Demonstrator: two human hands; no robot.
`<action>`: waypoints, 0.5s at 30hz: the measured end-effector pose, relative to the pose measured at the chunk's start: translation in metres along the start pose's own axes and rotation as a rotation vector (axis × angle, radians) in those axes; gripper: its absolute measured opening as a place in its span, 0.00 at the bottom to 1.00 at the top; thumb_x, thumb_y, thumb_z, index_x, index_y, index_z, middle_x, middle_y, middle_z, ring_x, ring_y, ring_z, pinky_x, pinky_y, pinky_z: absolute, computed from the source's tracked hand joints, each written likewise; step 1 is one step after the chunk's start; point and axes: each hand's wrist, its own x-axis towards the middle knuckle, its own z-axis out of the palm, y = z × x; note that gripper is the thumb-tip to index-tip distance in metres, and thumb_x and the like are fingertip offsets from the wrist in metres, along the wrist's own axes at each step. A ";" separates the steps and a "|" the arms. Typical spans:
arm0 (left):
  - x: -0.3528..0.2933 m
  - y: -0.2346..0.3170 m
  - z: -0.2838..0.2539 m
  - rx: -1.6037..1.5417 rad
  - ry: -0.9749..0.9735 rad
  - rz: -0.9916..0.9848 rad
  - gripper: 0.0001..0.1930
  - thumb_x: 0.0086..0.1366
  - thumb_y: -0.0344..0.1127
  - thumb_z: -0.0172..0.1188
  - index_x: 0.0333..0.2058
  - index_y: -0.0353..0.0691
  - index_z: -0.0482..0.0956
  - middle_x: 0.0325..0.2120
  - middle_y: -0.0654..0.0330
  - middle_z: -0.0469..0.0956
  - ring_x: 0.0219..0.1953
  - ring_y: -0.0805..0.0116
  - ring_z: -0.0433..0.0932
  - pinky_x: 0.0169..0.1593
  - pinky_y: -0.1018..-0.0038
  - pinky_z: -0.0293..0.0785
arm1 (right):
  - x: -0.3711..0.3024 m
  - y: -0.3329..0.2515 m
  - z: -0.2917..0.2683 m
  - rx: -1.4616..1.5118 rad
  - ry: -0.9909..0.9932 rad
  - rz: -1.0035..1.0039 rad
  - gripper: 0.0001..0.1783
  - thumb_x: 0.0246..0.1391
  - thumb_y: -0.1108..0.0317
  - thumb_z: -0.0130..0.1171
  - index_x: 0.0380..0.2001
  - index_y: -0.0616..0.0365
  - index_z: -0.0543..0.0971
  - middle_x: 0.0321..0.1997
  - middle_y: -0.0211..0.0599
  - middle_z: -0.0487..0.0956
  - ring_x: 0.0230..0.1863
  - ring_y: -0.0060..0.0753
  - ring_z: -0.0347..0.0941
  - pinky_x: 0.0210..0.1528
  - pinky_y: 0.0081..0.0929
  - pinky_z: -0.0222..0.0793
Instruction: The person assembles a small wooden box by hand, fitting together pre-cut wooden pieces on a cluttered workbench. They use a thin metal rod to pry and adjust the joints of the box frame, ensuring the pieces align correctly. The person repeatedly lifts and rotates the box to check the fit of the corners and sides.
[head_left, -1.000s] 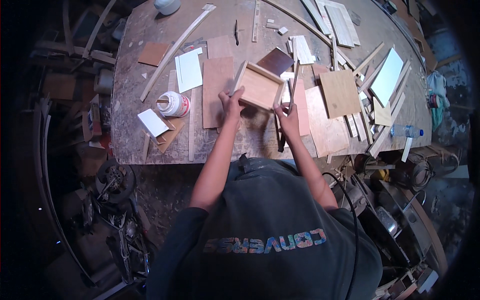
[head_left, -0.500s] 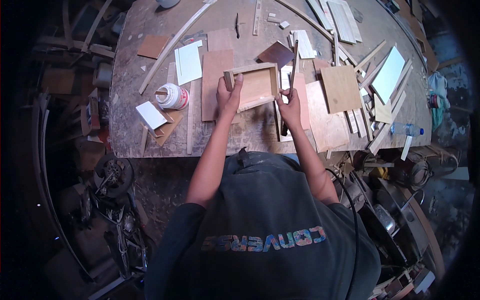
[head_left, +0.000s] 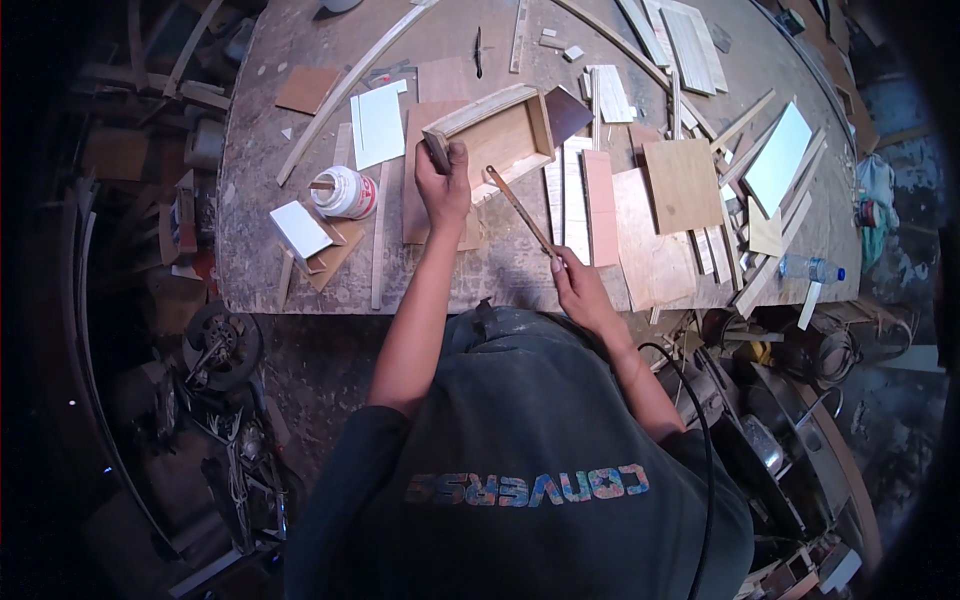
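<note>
My left hand [head_left: 443, 190] grips one end of a small open wooden box [head_left: 505, 140], its thumb over the rim. The box is held tilted above the workbench, its plywood inside facing me. In my right hand [head_left: 583, 288] is a hacksaw blade [head_left: 522, 212], a narrow brownish strip with a small hole near its tip. The blade slants up and left, its tip over the near edge of the box. Whether the two touch, I cannot tell. Behind the box lies a dark brown panel [head_left: 567, 114].
On the workbench [head_left: 330, 285] a white glue tub [head_left: 345, 193] stands left, beside a small white-topped piece [head_left: 300, 230]. Plywood panels [head_left: 682, 185] and wood strips crowd the right, with a plastic bottle [head_left: 812, 269] near the edge. A black cable [head_left: 705, 430] hangs beside me.
My right hand has come away from the box, moving down toward me, and the blade has swung from upright to slanting left. The box has shifted slightly up and left and turned.
</note>
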 end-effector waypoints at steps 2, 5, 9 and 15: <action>-0.001 0.000 0.005 0.000 0.042 0.003 0.28 0.69 0.58 0.61 0.41 0.34 0.70 0.32 0.65 0.70 0.35 0.74 0.66 0.42 0.74 0.66 | 0.002 -0.014 -0.002 -0.011 -0.044 -0.016 0.21 0.69 0.64 0.48 0.63 0.51 0.70 0.24 0.60 0.78 0.29 0.65 0.78 0.35 0.54 0.71; 0.000 0.006 0.015 -0.005 0.134 0.001 0.27 0.67 0.59 0.63 0.32 0.37 0.69 0.23 0.68 0.65 0.27 0.76 0.63 0.31 0.74 0.62 | 0.004 -0.020 0.003 0.002 -0.020 -0.088 0.25 0.68 0.67 0.50 0.67 0.47 0.67 0.26 0.60 0.79 0.28 0.65 0.77 0.35 0.50 0.71; -0.001 0.013 0.017 0.049 0.152 -0.004 0.27 0.68 0.58 0.63 0.31 0.37 0.69 0.22 0.68 0.65 0.26 0.75 0.62 0.30 0.73 0.62 | 0.003 -0.012 0.011 -0.025 0.055 -0.181 0.30 0.67 0.71 0.51 0.71 0.43 0.64 0.29 0.62 0.79 0.29 0.63 0.78 0.35 0.43 0.73; -0.004 0.021 0.021 0.015 0.121 -0.005 0.26 0.69 0.57 0.61 0.31 0.36 0.69 0.22 0.66 0.65 0.27 0.74 0.63 0.31 0.72 0.62 | 0.006 -0.034 -0.001 -0.051 0.048 -0.126 0.34 0.61 0.76 0.51 0.70 0.43 0.65 0.30 0.63 0.80 0.31 0.65 0.78 0.36 0.51 0.74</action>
